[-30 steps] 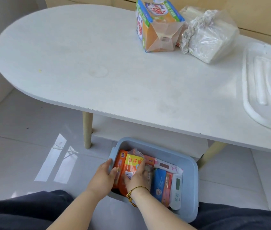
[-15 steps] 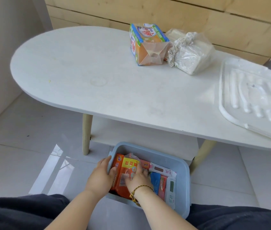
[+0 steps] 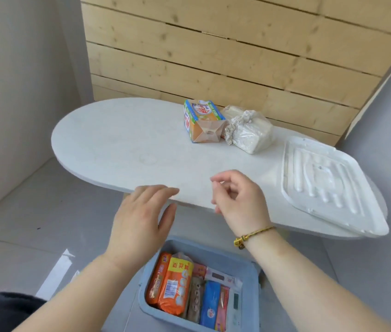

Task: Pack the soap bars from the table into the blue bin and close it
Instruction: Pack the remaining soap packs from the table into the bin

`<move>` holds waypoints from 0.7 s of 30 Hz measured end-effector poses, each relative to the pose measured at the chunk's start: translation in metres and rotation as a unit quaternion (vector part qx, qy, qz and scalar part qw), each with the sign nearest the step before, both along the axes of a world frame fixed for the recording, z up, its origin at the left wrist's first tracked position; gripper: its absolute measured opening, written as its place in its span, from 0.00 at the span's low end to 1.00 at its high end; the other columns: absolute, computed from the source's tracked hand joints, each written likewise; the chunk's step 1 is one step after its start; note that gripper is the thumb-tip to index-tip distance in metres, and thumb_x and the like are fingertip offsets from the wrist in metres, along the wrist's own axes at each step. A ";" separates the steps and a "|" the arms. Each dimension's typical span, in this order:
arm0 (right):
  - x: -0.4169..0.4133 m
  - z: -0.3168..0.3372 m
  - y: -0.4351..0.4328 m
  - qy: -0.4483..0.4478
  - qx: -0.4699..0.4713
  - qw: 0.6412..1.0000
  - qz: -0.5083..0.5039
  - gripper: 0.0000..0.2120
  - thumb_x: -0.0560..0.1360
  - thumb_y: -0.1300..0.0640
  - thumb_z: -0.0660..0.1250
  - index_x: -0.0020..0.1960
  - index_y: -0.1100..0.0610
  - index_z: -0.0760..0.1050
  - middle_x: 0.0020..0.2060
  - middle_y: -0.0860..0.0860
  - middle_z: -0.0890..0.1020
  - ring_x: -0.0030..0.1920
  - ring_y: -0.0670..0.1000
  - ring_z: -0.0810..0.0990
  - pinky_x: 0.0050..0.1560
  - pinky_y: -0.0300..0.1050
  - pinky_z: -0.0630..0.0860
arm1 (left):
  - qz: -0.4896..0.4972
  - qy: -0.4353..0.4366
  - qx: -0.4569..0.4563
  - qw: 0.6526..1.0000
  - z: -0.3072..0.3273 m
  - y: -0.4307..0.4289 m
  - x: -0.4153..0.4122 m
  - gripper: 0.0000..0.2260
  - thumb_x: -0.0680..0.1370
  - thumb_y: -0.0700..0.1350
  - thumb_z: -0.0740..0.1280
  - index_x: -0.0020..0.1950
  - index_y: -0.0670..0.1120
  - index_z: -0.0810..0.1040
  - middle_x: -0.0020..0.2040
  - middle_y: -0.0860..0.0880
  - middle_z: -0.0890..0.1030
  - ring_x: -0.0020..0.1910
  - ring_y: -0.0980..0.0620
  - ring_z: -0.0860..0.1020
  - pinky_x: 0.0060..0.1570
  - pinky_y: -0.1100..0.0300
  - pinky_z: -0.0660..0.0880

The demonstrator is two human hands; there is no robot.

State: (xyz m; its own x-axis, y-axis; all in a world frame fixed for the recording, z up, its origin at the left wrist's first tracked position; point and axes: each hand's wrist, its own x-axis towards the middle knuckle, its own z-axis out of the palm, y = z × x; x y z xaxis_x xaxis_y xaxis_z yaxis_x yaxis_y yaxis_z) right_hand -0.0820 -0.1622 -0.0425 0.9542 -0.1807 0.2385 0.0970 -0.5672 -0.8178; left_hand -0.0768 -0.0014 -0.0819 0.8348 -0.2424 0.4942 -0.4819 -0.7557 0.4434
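Packing partway, bin (image 3: 253, 279) filling.
Both hands, L (image 3: 139, 219) and R (image 3: 240, 202), hovering empty w/ fingers loose; 2 packs (image 3: 204, 121) waiting on surface (image 3: 118, 140), lid (image 3: 328, 185) off.

bin (image 3: 252, 298): pale blue, below both hands
soap packs (image 3: 174, 292): orange, blue, pink
lid (image 3: 328, 185): white, ribbed, right of the right hand (image 3: 240, 200)
bracelet (image 3: 252, 236): gold
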 end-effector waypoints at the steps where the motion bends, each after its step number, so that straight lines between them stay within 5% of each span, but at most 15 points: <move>1: 0.015 0.011 -0.005 -0.005 -0.010 1.000 -0.002 0.10 0.72 0.60 0.64 0.39 0.45 0.73 0.28 0.43 0.76 0.31 0.45 0.74 0.41 0.41 0.73 | 0.021 0.006 0.025 0.999 0.002 0.007 0.008 0.20 0.72 0.50 0.55 0.54 0.42 0.80 0.50 0.42 0.83 0.49 0.40 0.81 0.49 0.48 0.77; 2: 0.030 0.018 -0.009 0.014 -0.034 0.999 -0.003 0.06 0.73 0.59 0.65 0.46 0.50 0.74 0.34 0.46 0.77 0.35 0.47 0.74 0.45 0.41 0.71 | 0.042 0.020 0.054 0.997 0.001 0.013 0.016 0.22 0.73 0.52 0.54 0.57 0.41 0.78 0.54 0.39 0.81 0.54 0.37 0.79 0.54 0.43 0.74; 5: 0.078 0.030 -0.016 0.093 -0.136 0.986 -0.011 0.24 0.73 0.54 0.67 0.66 0.55 0.65 0.59 0.54 0.72 0.57 0.52 0.72 0.59 0.43 0.67 | 0.099 0.109 0.089 0.985 -0.006 0.033 0.035 0.33 0.73 0.67 0.48 0.68 0.47 0.68 0.70 0.41 0.68 0.71 0.40 0.64 0.71 0.43 0.55; 8: 0.118 0.036 -0.014 0.104 -0.199 0.974 -0.028 0.34 0.71 0.50 0.68 0.72 0.54 0.57 0.68 0.55 0.65 0.68 0.56 0.64 0.65 0.45 0.64 | 0.112 0.123 0.108 0.980 -0.019 0.037 0.042 0.49 0.61 0.72 0.23 0.72 0.55 0.59 0.75 0.48 0.59 0.75 0.46 0.52 0.70 0.50 0.39; 10: 0.147 0.036 -0.008 0.122 -0.210 0.969 -0.048 0.39 0.69 0.47 0.69 0.73 0.52 0.53 0.69 0.55 0.62 0.69 0.57 0.62 0.67 0.46 0.63 | 0.109 0.133 0.118 0.978 -0.022 0.034 0.043 0.51 0.57 0.71 0.19 0.72 0.58 0.57 0.75 0.50 0.58 0.75 0.47 0.50 0.68 0.49 0.35; 15: 0.207 0.028 0.005 0.162 -0.205 0.960 -0.104 0.41 0.69 0.43 0.68 0.73 0.51 0.50 0.68 0.55 0.63 0.68 0.58 0.62 0.66 0.49 0.63 | 0.098 0.136 0.114 0.979 -0.025 0.033 0.048 0.41 0.69 0.69 0.29 0.68 0.54 0.68 0.71 0.45 0.69 0.72 0.41 0.62 0.70 0.39 0.48; 21: 0.233 0.011 0.007 0.135 -0.277 0.939 -0.151 0.41 0.68 0.46 0.68 0.74 0.53 0.51 0.68 0.57 0.63 0.68 0.58 0.62 0.67 0.51 0.61 | 0.101 0.117 0.156 0.975 -0.027 0.036 0.052 0.32 0.77 0.62 0.38 0.60 0.51 0.77 0.60 0.42 0.79 0.60 0.37 0.76 0.61 0.44 0.51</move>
